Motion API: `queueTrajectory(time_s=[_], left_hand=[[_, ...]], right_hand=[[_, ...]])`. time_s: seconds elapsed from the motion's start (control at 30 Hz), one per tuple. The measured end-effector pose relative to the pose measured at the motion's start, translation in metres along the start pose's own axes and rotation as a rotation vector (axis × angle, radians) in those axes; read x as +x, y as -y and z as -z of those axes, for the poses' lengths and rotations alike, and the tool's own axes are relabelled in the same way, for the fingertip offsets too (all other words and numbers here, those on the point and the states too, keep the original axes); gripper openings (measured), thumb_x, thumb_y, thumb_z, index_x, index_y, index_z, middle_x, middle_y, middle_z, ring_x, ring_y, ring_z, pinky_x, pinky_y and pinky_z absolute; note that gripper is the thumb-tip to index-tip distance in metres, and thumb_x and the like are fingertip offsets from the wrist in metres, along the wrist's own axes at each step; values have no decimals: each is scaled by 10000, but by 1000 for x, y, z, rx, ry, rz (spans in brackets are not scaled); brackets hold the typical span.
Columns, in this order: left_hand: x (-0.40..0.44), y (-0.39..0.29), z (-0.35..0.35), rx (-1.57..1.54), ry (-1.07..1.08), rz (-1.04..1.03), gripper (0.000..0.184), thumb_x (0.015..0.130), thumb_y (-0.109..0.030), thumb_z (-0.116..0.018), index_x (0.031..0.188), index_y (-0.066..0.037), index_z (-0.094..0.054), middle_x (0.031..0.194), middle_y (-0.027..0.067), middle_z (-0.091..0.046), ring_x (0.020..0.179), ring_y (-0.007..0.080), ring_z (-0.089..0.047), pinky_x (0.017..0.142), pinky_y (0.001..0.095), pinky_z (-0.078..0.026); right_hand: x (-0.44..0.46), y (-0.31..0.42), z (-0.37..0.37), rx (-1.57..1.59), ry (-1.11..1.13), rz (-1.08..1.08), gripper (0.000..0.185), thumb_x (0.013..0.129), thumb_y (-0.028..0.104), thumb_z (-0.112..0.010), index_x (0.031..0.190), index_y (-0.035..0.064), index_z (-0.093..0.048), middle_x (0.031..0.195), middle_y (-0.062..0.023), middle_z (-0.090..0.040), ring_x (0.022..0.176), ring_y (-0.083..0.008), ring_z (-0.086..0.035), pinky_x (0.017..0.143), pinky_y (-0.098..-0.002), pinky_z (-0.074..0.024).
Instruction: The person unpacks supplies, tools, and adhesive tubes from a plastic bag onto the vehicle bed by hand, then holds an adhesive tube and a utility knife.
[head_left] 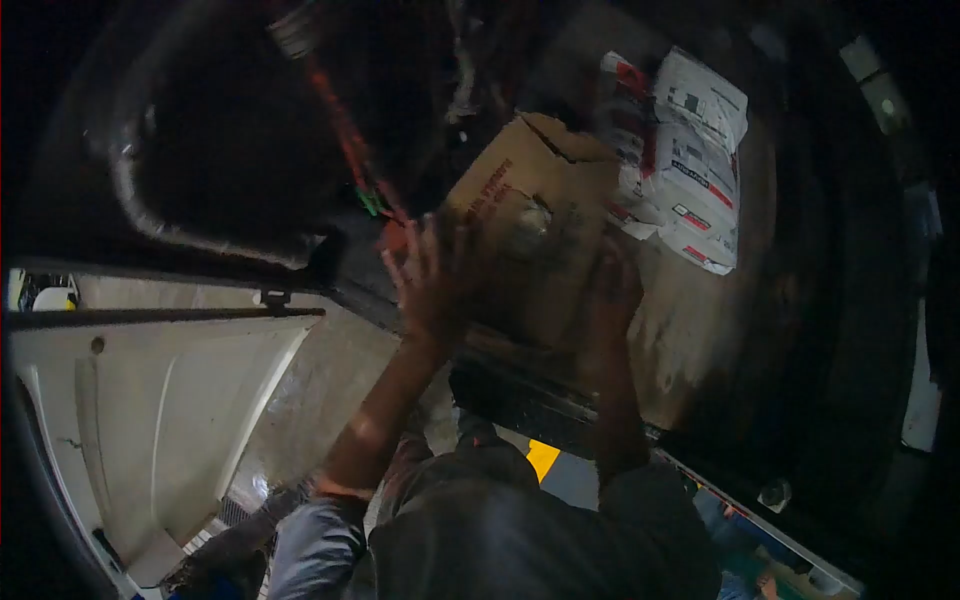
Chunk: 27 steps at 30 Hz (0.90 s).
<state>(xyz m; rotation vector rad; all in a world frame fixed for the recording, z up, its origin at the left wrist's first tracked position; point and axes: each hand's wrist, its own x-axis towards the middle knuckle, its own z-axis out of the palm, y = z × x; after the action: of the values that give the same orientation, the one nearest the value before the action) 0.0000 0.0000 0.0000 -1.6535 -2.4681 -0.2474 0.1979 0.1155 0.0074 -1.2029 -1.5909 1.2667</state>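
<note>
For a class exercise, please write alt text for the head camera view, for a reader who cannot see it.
A person's left hand, fingers spread, and right hand flank a torn cardboard box in a dark space. White printed bags lie to its right, and a pale panel shows at lower left.

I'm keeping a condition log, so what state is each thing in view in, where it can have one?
Cardboard box: torn on its upper face.
White bags: lying down beside the box; sealed or not, cannot tell.
Pale door: open.
Left hand: fingers spread, at the box's left side.
Right hand: at the box's right side, grip unclear.
</note>
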Motion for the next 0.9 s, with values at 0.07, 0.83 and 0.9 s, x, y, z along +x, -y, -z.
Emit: queueTrajectory(time_s=[0.07, 0.83, 0.9], left_hand=[[3, 3, -8, 66, -33, -154, 742, 743, -307, -636, 1381, -112, -308, 1395, 271, -263, 1297, 391, -284, 960, 615, -287], [83, 67, -78, 1, 65, -563, 188, 790, -153, -552, 892, -35, -657, 990, 183, -623, 958, 326, -588, 751, 424, -479], [86, 63, -52, -86, 273, -633, 246, 793, -158, -555, 969, 3, -619, 967, 205, -621, 947, 334, -587, 750, 428, -480]], right_hand=[[5, 17, -12, -412, 236, 264, 281, 931, 235, -463, 1109, 40, -560, 1117, -139, -594, 934, -280, -585, 836, -377, -455], [6, 82, 82, -1155, 453, 763, 315, 868, 260, -514, 1128, 92, -575, 1041, -90, -624, 968, -266, -586, 779, -377, -480], [9, 34, 123, -536, 482, 271, 325, 883, 231, -518, 1172, 87, -550, 1105, -52, -606, 1003, -232, -575, 831, -354, -460]])
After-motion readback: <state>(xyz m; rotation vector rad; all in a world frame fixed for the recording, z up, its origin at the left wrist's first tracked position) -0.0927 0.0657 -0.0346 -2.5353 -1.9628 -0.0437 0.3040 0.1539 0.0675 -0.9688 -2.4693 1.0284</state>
